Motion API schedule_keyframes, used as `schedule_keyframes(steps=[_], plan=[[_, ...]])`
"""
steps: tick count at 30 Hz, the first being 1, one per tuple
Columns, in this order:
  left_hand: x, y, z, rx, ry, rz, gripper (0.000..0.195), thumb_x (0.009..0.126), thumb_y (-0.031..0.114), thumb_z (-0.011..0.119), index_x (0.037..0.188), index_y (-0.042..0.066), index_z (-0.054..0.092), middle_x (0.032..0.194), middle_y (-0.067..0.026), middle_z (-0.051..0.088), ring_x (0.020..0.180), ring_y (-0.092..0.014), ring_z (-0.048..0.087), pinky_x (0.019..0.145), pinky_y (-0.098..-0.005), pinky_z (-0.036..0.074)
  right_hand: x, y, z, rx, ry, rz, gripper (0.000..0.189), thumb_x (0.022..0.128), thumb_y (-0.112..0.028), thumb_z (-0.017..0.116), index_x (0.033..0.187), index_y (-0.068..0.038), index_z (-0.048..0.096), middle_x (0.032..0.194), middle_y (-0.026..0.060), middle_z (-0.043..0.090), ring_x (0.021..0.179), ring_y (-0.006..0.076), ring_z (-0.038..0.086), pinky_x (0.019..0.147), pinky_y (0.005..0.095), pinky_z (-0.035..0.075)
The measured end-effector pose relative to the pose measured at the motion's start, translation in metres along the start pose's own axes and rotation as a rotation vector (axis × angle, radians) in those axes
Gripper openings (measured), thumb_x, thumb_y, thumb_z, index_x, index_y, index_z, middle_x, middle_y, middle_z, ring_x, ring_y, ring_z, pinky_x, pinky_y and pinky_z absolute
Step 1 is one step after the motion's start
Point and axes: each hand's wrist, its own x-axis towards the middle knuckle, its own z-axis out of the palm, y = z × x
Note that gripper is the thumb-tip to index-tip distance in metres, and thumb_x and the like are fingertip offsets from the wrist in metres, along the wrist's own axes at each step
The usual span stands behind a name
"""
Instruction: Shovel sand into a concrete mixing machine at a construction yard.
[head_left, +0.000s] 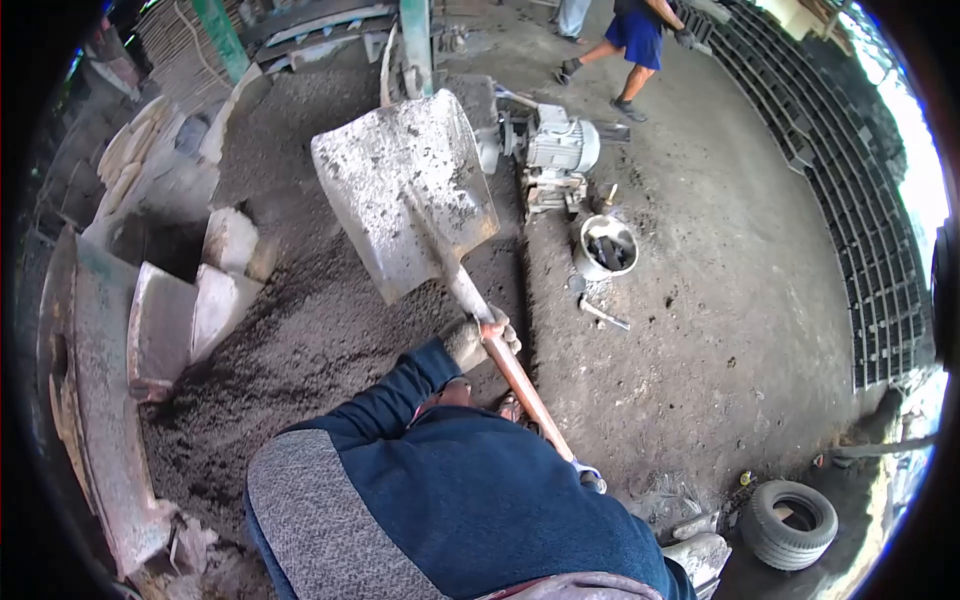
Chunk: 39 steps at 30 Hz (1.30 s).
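Note:
My left hand (466, 343), in a pale dirty work glove, is closed around the shaft of a square-bladed shovel (409, 184). The shovel's metal blade is raised in front of me, with bits of dark grit stuck to its face. Its reddish-brown shaft (525, 390) slants down to the right, to a blue-and-white handle end (591, 477) beside my torso. I cannot make out my right hand; my body hides that side. Below the blade and to its left spreads a heap of dark, damp granular mix (300, 330).
An electric motor (562, 142) stands beyond the blade. Nearby are a metal pot (606, 247) of dark pieces and a hammer-like tool (604, 312). Dark block rows (840, 217) line the right; a tyre (790, 523) lies lower right. A person (634, 45) holds blocks. Metal chutes (169, 322) stand left.

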Motion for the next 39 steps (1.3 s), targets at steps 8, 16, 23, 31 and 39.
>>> schedule_keyframes(steps=[8, 16, 23, 31, 39], plan=[[0.026, 0.012, 0.008, 0.266, -0.072, 0.108, 0.015, 0.073, 0.005, 0.067, 0.086, 0.006, 0.059, 0.085, -0.0088, 0.061, 0.082, -0.026, 0.059, 0.08, -0.0451, 0.047, -0.02, -0.017, 0.006, 0.648, 0.484, 0.288, 0.042, 0.068, -0.031, 0.065, 0.098, -0.002, 0.06, 0.093, 0.0166, 0.064, 0.087, 0.026, 0.061, 0.077, 0.0324, 0.047], [0.062, 0.027, -0.047, 0.965, 0.205, 0.173, 0.016, 0.064, 0.008, 0.071, 0.076, 0.008, 0.061, 0.076, -0.0004, 0.06, 0.075, -0.013, 0.056, 0.071, -0.0301, 0.045, 0.002, -0.006, 0.042, 0.934, 0.564, 0.309, 0.031, 0.063, -0.023, 0.07, 0.084, -0.001, 0.067, 0.082, 0.0132, 0.067, 0.079, 0.0234, 0.064, 0.075, 0.0322, 0.049], [0.035, 0.062, -0.059, 1.066, 0.361, 0.122, 0.022, 0.064, 0.002, 0.074, 0.081, 0.004, 0.059, 0.076, -0.0007, 0.059, 0.064, -0.013, 0.054, 0.059, -0.0283, 0.044, -0.035, -0.017, 0.074, -0.118, 0.208, -0.089, 0.026, 0.083, -0.026, 0.045, 0.096, -0.019, 0.067, 0.102, 0.0062, 0.064, 0.096, 0.0238, 0.061, 0.079, 0.0386, 0.05], [0.037, 0.087, -0.066, 1.173, 0.261, -0.217, 0.027, 0.061, -0.007, 0.066, 0.084, 0.005, 0.058, 0.076, -0.0007, 0.058, 0.068, -0.013, 0.056, 0.064, -0.0282, 0.048, 0.045, -0.04, 0.094, 0.348, 0.38, -0.059, 0.028, 0.07, -0.026, 0.052, 0.084, -0.009, 0.068, 0.089, 0.0164, 0.063, 0.09, 0.0299, 0.061, 0.08, 0.0381, 0.047], [0.032, 0.063, -0.108, 1.338, 0.387, -0.375, 0.041, 0.062, -0.011, 0.061, 0.1, 0.0, 0.05, 0.073, -0.0055, 0.057, 0.059, -0.015, 0.055, 0.048, -0.0288, 0.047, 0.03, -0.097, -0.025, 0.811, 0.186, 0.004, 0.02, 0.068, -0.021, 0.059, 0.08, -0.007, 0.067, 0.078, 0.0136, 0.065, 0.074, 0.025, 0.064, 0.069, 0.0343, 0.049]])
